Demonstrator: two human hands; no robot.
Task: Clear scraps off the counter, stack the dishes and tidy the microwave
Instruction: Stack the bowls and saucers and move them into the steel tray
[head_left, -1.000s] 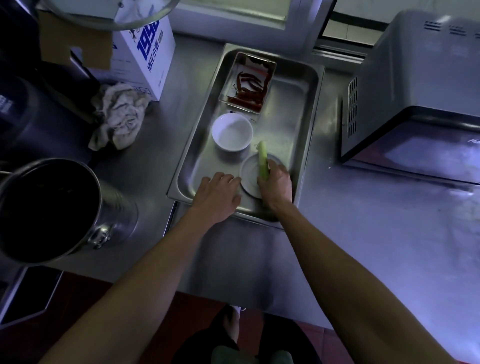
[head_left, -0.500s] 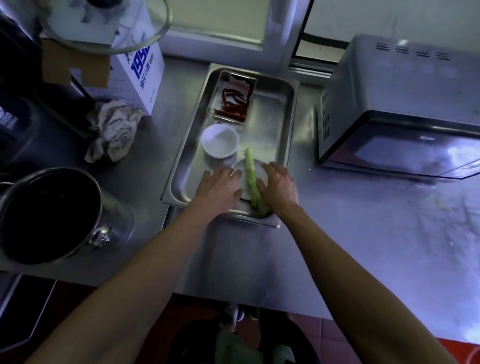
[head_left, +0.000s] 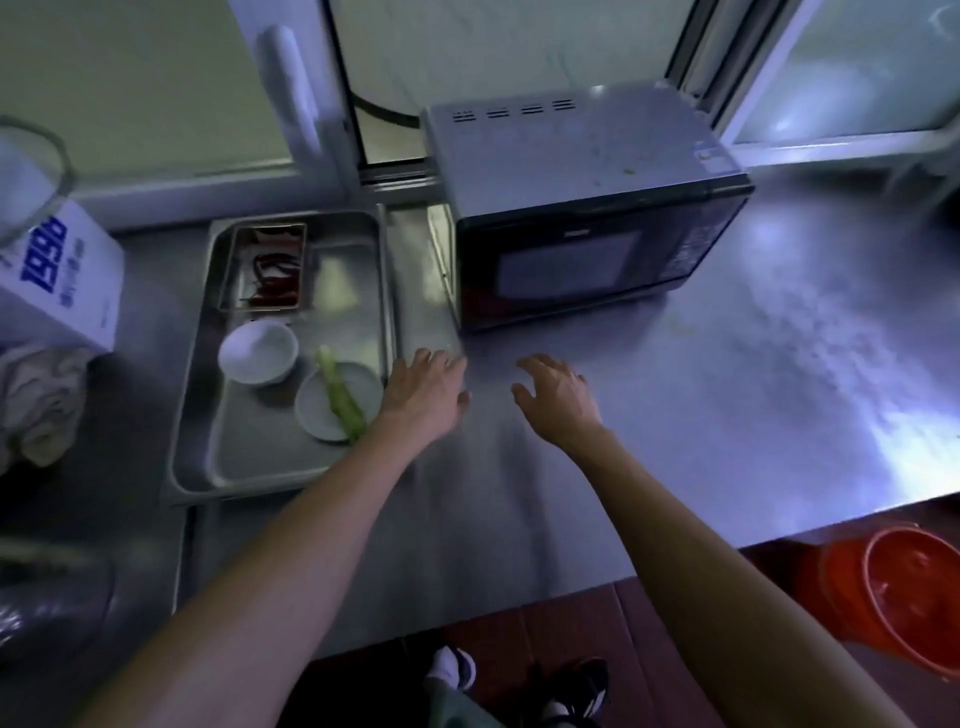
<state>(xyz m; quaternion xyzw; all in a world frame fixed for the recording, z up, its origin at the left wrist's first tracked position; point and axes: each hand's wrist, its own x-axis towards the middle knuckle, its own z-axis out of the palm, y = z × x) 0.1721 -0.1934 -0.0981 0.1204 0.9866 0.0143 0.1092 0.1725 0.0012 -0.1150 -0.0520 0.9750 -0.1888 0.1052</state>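
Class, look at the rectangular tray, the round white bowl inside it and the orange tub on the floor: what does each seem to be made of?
Rectangular tray: probably stainless steel, grey with dull reflections. Round white bowl: likely glazed ceramic, smooth and opaque, though melamine is possible. Orange tub: apparently plastic, uniformly bright with a soft sheen.

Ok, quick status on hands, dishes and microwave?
Left hand and right hand open, empty, over counter. Green stalk across saucer. Microwave shut, path clear.

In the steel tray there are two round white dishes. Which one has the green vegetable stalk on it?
The flat white plate at the tray's near right, beside the left hand, carries the green stalk. The deeper white bowl behind it holds nothing visible.
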